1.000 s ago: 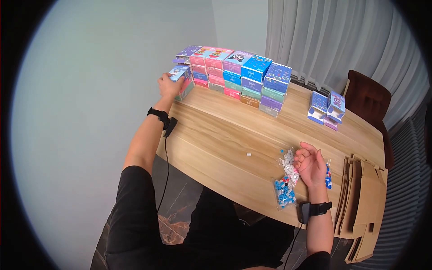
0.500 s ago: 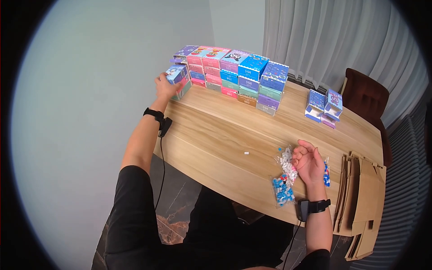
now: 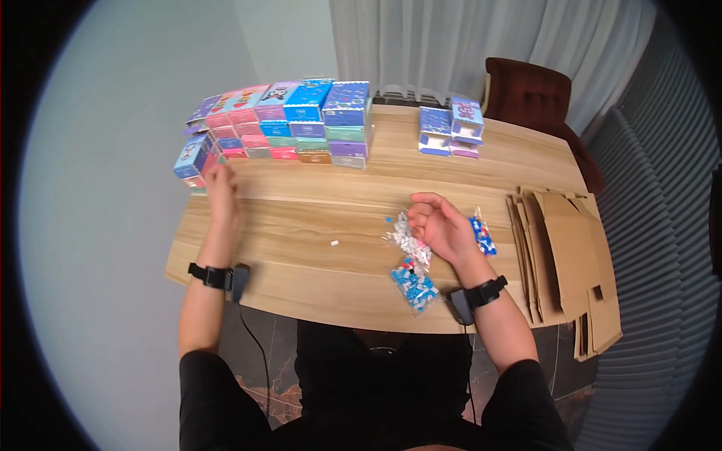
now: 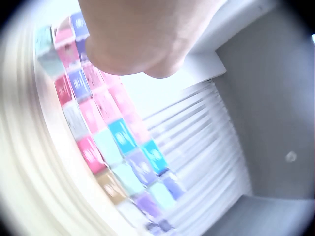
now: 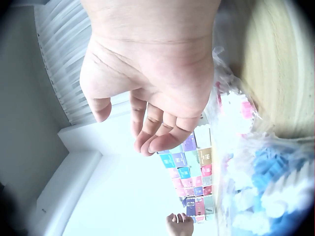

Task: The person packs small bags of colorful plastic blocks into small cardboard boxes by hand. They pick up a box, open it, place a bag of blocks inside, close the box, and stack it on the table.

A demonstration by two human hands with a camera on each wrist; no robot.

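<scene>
My left hand [image 3: 222,194] is in the air just right of the stack's front left end, holding nothing, its fingers loosely curled. Beside it a blue box with a picture [image 3: 194,155] sits on top of a short front pile. Behind stands a wall of small pink, blue, purple and green boxes [image 3: 284,129]. My right hand [image 3: 444,229] rests palm up with relaxed, bent fingers and nothing in it. Close by lie a clear bag of white and pink bricks [image 3: 410,244], a bag of blue bricks [image 3: 415,287] and a bag of dark blue and white bricks [image 3: 483,234].
A tiny white piece [image 3: 335,243] lies mid-table. Opened boxes [image 3: 435,131] stand at the back right. Flattened cardboard [image 3: 560,259] leans over the right edge, with a brown chair [image 3: 526,101] behind the table. Cables hang from both wrist cameras.
My left hand has let go of the blue picture box and drawn back to the right. The head view has swung right; the right hand keeps its pose by the bags.
</scene>
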